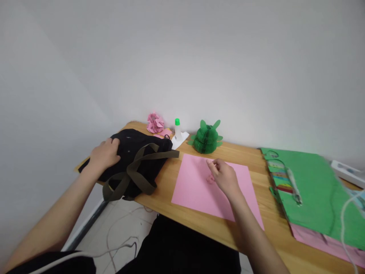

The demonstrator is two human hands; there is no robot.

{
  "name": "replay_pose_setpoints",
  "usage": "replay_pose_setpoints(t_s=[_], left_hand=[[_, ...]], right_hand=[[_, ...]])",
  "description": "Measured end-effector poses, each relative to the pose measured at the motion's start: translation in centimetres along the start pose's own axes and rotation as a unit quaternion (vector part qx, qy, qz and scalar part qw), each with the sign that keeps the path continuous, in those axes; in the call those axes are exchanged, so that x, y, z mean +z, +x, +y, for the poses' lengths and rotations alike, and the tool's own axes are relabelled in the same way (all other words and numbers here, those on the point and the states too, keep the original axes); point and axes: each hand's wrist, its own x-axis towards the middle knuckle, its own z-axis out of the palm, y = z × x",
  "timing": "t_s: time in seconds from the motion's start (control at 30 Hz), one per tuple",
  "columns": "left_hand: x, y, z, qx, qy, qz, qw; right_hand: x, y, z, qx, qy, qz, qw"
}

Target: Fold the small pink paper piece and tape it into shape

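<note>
My left hand [105, 153] rests on top of a black bag [134, 161] with olive straps at the left end of the wooden table [199, 224]; its fingers are curled against the fabric. My right hand [224, 176] hovers over a pink paper sheet [194, 188] in the middle, fingers pinched together near a small pink paper piece [210, 179]. Whether the fingers hold that piece is unclear.
At the back stand a crumpled pink paper flower [155, 123], a glue bottle with a green cap [178, 130] and a green honeycomb paper plant [207, 138]. On the right lie green paper sheets [316, 190] with a pen [293, 186], pink sheets beneath, and a white cable [346, 213].
</note>
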Motion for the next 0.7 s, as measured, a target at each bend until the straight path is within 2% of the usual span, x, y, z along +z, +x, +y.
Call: replay_pose_setpoints(t_s=[0.07, 0.17, 0.27, 0.37, 0.43, 0.53, 0.7], left_hand=[[-0.8, -0.1, -0.7, 0.000, 0.003, 0.012, 1.000], [-1.9, -0.1, -1.9, -0.003, 0.006, 0.049, 0.999], [-2.2, 0.0, -2.8, 0.006, 0.010, 0.065, 0.998], [-1.7, 0.0, -3.3, 0.008, 0.016, 0.063, 0.998], [-1.2, -0.1, -3.6, 0.012, 0.013, 0.056, 0.998], [-0.5, 0.0, -4.3, 0.029, -0.010, 0.034, 0.999], [-0.9, 0.0, -6.0, 0.059, -0.063, 0.008, 0.996]], right_hand=[[0.1, -0.3, -2.3, -0.065, 0.011, -0.004, 0.998], [1.3, -0.1, -7.4, -0.194, 0.022, -0.046, 0.980], [4.1, 1.1, -13.1, -0.332, 0.017, -0.100, 0.938], [8.1, 2.9, -17.6, -0.452, -0.004, -0.143, 0.880], [10.7, 4.1, -19.6, -0.494, -0.023, -0.161, 0.854], [13.8, 5.8, -21.5, -0.521, -0.060, -0.185, 0.831], [16.5, 7.9, -23.7, -0.528, -0.119, -0.192, 0.818]])
